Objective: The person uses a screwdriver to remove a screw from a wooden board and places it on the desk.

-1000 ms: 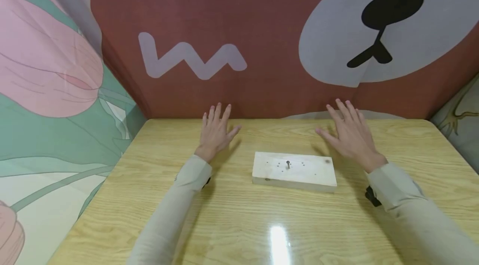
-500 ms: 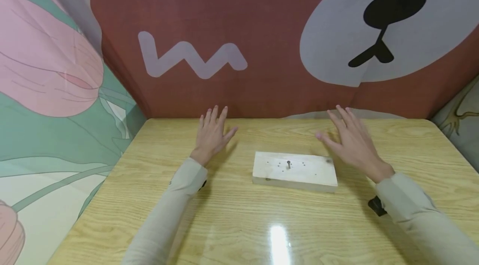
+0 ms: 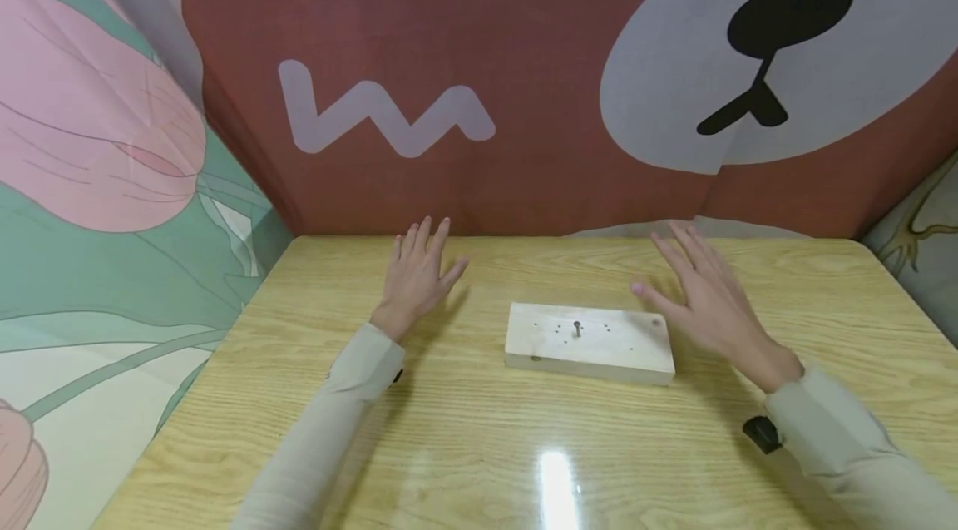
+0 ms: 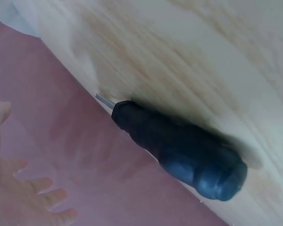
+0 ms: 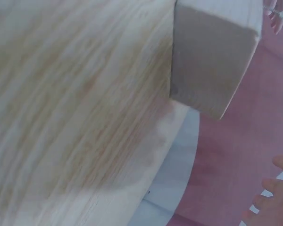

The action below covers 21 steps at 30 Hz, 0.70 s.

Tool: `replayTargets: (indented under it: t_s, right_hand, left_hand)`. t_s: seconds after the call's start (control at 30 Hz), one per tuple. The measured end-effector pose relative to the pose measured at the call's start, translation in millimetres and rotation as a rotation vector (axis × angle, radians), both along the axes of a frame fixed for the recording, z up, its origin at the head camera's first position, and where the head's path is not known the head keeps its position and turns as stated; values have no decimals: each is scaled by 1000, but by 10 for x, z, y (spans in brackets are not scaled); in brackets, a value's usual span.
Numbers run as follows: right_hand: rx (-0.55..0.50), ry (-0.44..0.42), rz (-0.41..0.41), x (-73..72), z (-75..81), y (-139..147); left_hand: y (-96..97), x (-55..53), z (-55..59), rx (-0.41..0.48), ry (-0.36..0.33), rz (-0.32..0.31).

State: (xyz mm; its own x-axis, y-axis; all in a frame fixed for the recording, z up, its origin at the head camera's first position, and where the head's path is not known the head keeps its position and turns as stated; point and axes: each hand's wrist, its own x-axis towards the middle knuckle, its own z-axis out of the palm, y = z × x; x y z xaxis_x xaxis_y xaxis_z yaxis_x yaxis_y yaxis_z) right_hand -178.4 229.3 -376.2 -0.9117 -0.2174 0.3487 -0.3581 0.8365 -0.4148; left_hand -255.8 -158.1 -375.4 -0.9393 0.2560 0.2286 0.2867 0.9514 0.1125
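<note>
A pale wooden block (image 3: 606,359) lies flat on the table between my hands, with several small holes and a screw (image 3: 577,329) standing up from its top. To its left my left hand (image 3: 414,280) hovers over the table, fingers spread, holding nothing. My right hand (image 3: 711,297), also holding nothing, is held out past the block's right end, fingers extended. A short-shafted screwdriver (image 4: 179,148) with a dark bulky handle lies on the table in the left wrist view; the head view does not show it. The block's end face (image 5: 212,56) appears close in the right wrist view.
The wood-grain table (image 3: 464,447) reaches back to a red cloth (image 3: 539,164) printed with a cartoon face. A floral cloth (image 3: 112,180) hangs at the left. A black device (image 3: 762,434) sits under the right cuff.
Both hands have drawn back slightly toward me, the left one also shifting left and the right forearm moving right. The block and its screw stay in place.
</note>
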Motion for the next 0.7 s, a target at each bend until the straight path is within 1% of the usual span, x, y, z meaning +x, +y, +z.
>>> replayTargets:
  t_s: [0.17, 0.33, 0.5, 0.7]
  right_hand:
    - [-4, -16, 18, 95, 15, -48]
    - [-3, -32, 30, 170, 20, -84]
    - [-14, -14, 56, 231, 7, -91]
    - [-29, -37, 77, 286, 1, -102]
  left_hand:
    - [-23, 36, -2, -5, 26, -12]
    - [-58, 71, 2, -12, 23, -11]
    - [-86, 119, 25, 10, 41, -22]
    - [-128, 181, 54, 32, 73, -45]
